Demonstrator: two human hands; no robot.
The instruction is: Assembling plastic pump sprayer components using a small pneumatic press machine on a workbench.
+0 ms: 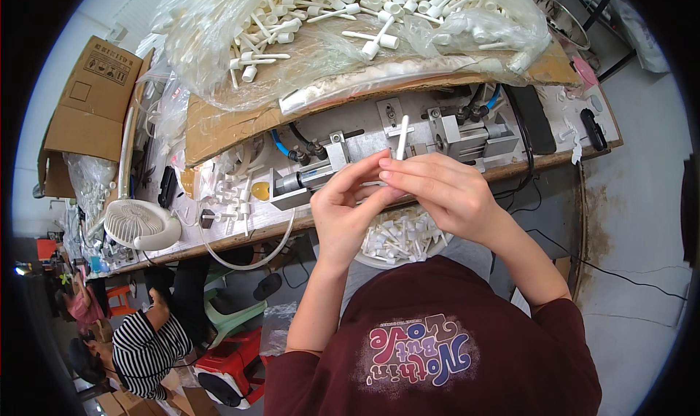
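In front of the clamping fixture, my two hands meet with their fingertips together. Between them a white plastic stick piece [403,135] points upward, its lower end hidden by the fingers. My right hand [456,197] is closed on it in a pinch, fingers stretched toward the left. My left hand [346,204] curls around the same spot, with thumb and fingertips against the piece. Behind them stands the metal clamping fixture [326,157], with cylinders at both sides. Below the hands, a bowl of white plastic pieces [401,239] rests at my lap.
On a cardboard sheet [211,135] over the fixture lies an opened plastic bag [197,44] heaped with white stick pieces. A small white fan [142,225] and a cardboard box [91,102] are at left. A black cutter [593,129] lies far right. Another person in stripes [149,350] sits lower left.
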